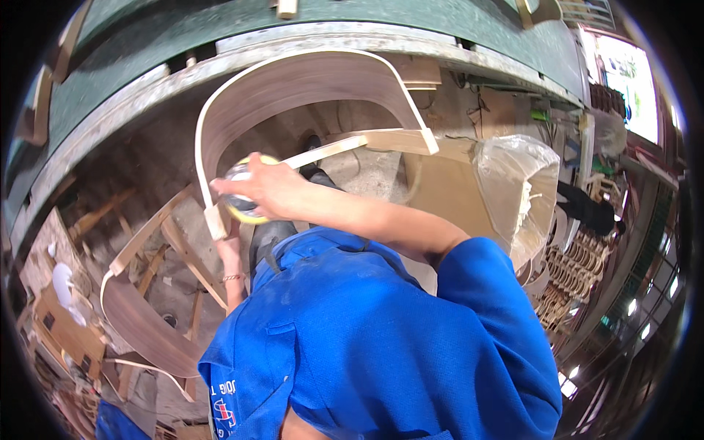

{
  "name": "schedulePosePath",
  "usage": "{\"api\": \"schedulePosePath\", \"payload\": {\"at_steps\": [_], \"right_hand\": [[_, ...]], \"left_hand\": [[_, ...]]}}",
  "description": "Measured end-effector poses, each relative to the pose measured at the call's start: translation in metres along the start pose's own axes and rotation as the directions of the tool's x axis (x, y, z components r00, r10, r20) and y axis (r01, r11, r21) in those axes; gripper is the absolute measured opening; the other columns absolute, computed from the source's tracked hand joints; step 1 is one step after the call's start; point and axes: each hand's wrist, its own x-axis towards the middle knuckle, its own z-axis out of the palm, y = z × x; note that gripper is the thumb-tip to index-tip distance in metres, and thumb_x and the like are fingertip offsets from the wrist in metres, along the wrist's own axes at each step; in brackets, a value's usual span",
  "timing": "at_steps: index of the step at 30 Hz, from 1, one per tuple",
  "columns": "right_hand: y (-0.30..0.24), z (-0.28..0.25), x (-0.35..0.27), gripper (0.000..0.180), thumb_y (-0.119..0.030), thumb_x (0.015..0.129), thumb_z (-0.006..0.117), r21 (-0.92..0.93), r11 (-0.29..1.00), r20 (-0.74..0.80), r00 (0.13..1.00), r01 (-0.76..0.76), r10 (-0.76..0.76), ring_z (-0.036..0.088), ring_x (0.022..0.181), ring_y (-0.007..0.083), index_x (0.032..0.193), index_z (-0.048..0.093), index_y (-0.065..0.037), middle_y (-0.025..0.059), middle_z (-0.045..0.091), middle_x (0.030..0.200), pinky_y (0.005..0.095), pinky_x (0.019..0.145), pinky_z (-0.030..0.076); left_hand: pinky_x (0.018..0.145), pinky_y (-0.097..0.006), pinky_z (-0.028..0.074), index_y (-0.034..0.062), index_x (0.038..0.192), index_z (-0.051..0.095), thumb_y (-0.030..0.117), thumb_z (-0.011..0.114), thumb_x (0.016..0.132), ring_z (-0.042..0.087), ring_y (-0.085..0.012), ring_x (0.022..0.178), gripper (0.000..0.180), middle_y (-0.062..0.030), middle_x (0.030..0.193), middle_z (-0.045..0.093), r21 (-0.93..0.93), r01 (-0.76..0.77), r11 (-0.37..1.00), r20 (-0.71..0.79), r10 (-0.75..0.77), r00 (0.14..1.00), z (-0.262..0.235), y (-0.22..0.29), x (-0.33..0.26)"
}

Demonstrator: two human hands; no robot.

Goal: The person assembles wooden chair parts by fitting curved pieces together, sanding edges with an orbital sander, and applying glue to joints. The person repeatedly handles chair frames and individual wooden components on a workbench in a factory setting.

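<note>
1. A worker in a blue shirt [389, 315] leans over a curved wooden frame [293, 84], which sits at center-left, just short of the green desk [425, 28] on the far side.
2. The right hand [271, 187], fingers spread and bent around a yellow-rimmed round tool [240, 203], has it at the frame's left edge, close to the near end.
3. The left hand [230, 246] is at that same end, mostly hidden by the wood; how far it is open, or how firmly it grips, cannot be told.
4. A pale rail [323, 152] runs right from beside the tool; a cardboard box [444, 176] and a clear bag [517, 169] stand farther right. A second frame [147, 315] lies near, at left.
5. The hazard, by the look of it: a loose left grip could let the frame twist under the tool's pressure.
6. A tilted tool might gouge the thin edge, and a slip past the end could bring it onto the left fingers, close below.
</note>
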Motion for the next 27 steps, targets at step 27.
{"api": "schedulePosePath", "payload": {"at_steps": [27], "right_hand": [[0.263,-0.104,-0.32,0.09,-0.013,0.071,0.078,0.23,0.569,-0.555,0.375,-0.789,0.743,0.059,0.1,0.0374,0.148,0.033,-0.029,0.0194,0.052,0.108,0.0448,0.086,0.049]], "left_hand": [[0.109,-0.039,0.032,-0.0032,0.132,0.05,0.022,0.063,0.092,0.046,-0.0263,0.128,0.049,-0.0184,0.136,0.049,0.102,-0.364,0.926,-0.013,0.367,0.93,0.112,0.253,-0.031]]}}
